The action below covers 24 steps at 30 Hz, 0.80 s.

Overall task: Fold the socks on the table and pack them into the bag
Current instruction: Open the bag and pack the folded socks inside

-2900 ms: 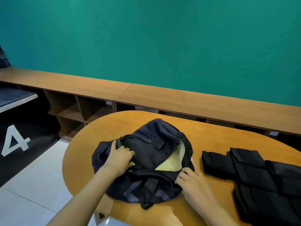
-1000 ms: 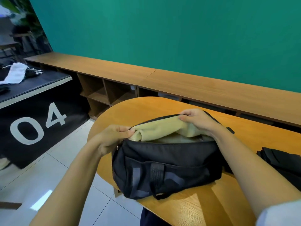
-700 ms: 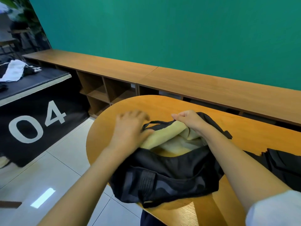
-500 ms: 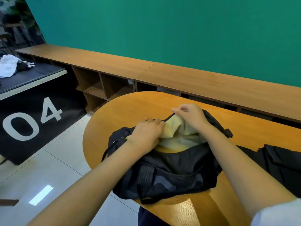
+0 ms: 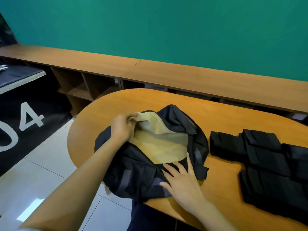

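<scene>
A black bag (image 5: 136, 174) with a tan lining (image 5: 160, 145) lies open on the left end of the wooden table (image 5: 221, 120). My left hand (image 5: 122, 126) pinches the far left rim of the opening and holds it up. Resting flat on the bag's near edge is my right hand (image 5: 181, 179), fingers spread. Several folded black socks (image 5: 265, 157) lie in stacks on the table to the right of the bag, apart from both hands.
A long wooden shelf unit (image 5: 166, 72) runs along the teal wall behind the table. To the left, the floor holds a black mat (image 5: 25, 119) with white digits. The table's rounded left edge is close to the bag.
My right hand let go of the bag's far rim and came down flat on its near edge. My left hand shifted to the far left rim. The opening now gapes wider.
</scene>
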Tool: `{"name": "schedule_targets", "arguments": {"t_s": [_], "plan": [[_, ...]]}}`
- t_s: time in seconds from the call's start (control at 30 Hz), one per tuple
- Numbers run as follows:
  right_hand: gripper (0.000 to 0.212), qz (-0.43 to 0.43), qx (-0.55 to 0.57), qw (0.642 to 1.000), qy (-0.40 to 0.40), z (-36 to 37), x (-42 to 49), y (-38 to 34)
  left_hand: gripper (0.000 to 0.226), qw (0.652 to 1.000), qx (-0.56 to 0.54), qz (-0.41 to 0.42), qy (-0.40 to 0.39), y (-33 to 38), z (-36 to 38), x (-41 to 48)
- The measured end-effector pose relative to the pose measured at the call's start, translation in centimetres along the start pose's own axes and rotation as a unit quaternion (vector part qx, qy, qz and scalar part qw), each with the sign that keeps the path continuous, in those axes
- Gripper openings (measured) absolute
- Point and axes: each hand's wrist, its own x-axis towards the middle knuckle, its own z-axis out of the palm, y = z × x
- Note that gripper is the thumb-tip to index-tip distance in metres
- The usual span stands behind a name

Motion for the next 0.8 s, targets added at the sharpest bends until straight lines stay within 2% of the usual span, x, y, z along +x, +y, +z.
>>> {"name": "schedule_targets", "arguments": {"t_s": [0.13, 0.27, 0.43, 0.53, 0.6, 0.7, 0.8], "plan": [[0.056, 0.032, -0.018, 0.999, -0.024, -0.4, -0.3, 1.5, 0.028, 0.999, -0.041, 0.03, 0.013, 0.6, 1.8, -1.6], [0.053, 0.02, -0.001, 1.0, -0.019, -1.3, -1.6, 2.9, 0.042, 0.996, -0.075, 0.037, 0.037, 2.5, 3.2, -2.9], [0.052, 0.016, 0.086, 0.993, 0.075, -3.2, -4.7, 4.2, 0.041, 0.997, -0.02, 0.058, 0.045, 1.1, 4.8, -4.3], [0.046, 0.084, 0.11, 0.979, 0.148, -4.0, -5.8, 6.2, 0.033, 0.997, 0.001, 0.06, 0.046, 0.2, 4.9, -4.7], [0.039, 0.153, 0.092, 0.971, 0.159, -4.4, -5.4, 8.0, 0.033, 0.997, 0.015, 0.057, 0.043, 0.1, 4.9, -5.0], [0.049, 0.239, 0.052, 0.966, 0.078, -4.7, -3.5, 10.9, 0.034, 0.997, 0.025, 0.064, 0.028, 0.1, 4.9, -5.6], [0.061, 0.288, 0.0, 0.957, -0.026, -4.0, -1.6, 13.0, 0.038, 0.997, 0.035, 0.058, 0.034, 0.2, 4.5, -5.3]]}}
